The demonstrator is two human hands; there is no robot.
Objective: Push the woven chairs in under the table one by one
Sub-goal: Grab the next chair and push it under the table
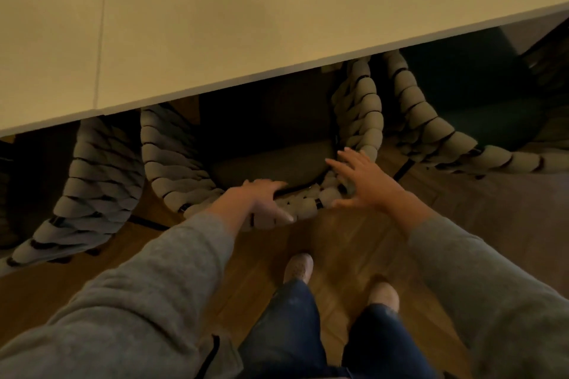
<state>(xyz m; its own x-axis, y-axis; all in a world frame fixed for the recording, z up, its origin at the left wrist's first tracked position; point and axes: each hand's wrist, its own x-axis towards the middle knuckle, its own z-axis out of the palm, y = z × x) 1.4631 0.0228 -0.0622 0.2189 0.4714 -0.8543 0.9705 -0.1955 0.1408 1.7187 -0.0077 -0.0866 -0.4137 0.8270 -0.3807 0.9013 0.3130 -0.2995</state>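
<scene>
Woven rope wraps the middle chair [172, 160], whose seat sits partly beneath the pale table [215, 24]. The person's left hand [264, 197] curls its fingers over the backrest's top rim, while the right hand [360, 181] is spread flat at the rim, contact unclear. The push looks nearly finished; next calls for a straight shove, then turning to a neighbouring chair [92, 188].

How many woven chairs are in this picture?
3. The left chair, partly under the table; the middle chair, which the left hand grips; the right chair, at the right. Others may be hidden.
</scene>
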